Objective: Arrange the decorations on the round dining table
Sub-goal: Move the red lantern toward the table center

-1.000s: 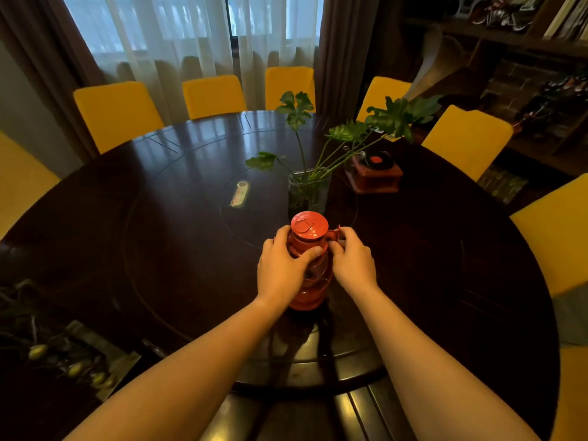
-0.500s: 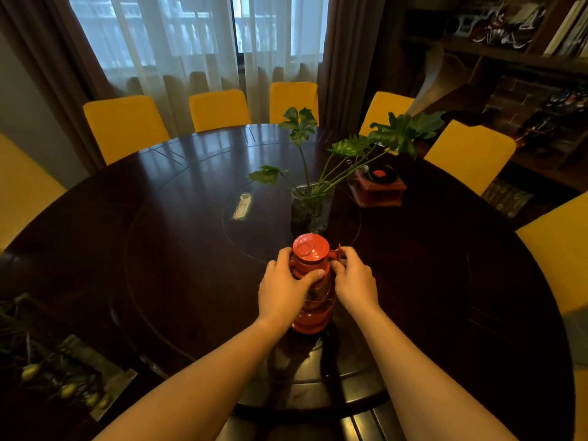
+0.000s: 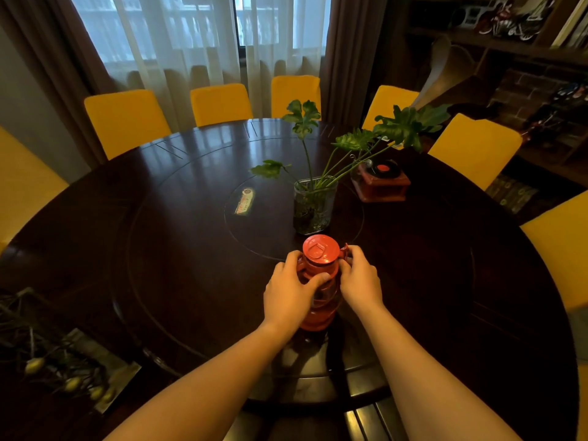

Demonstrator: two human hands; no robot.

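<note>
Between my hands, on the dark round desk (image 3: 178,256), stands the red lantern (image 3: 319,283), upright, with my left hand (image 3: 291,292) and right hand (image 3: 361,281) clamped on its opposite sides just below the cap. Just beyond my fingertips sits the glass vase of leafy stems (image 3: 313,205), and farther off past my right hand the little red gramophone (image 3: 380,181). I judge the lantern light but fragile, thin metal around a glass globe, so I grip the metal frame and shoulders, not the glass, and keep it level.
</note>
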